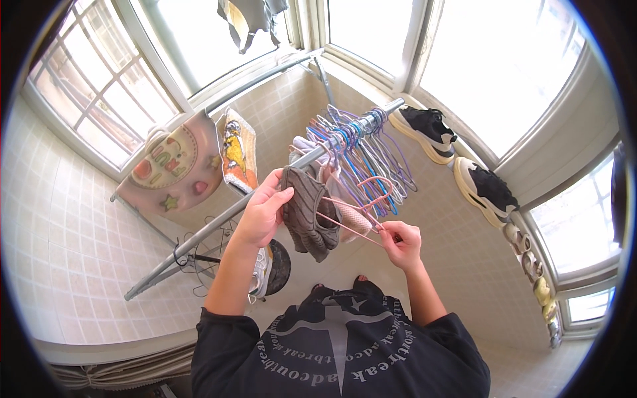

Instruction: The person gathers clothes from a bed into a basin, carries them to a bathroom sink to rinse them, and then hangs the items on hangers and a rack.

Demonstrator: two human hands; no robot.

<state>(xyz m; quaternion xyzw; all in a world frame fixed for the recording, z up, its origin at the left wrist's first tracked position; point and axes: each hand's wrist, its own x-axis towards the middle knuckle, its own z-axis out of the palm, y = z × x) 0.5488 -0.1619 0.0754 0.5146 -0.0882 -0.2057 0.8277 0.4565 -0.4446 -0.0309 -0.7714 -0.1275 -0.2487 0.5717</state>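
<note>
My left hand (263, 211) pinches the edge of a small grey-brown ribbed garment (306, 215), thumb on top. One end of a pink clothes hanger (352, 229) reaches into the garment's opening; how far in is hidden by the cloth. The hanger's other end is gripped by my right hand (401, 243), its fingers curled round it. Just beyond my hands, a metal drying rail (219, 229) runs diagonally. Bunched on its far end are several coloured hangers (361, 156), with light pink and white cloth (345, 205) hanging behind the garment.
A fruit-patterned mat (174, 162) and a yellow printed cloth (239, 149) hang at the left. Black-and-white shoes (424, 132) stand along the right window ledge. Below the rail are another shoe (261, 272) and a dark wire rack (199, 255). Dark clothing (251, 20) hangs by the far window.
</note>
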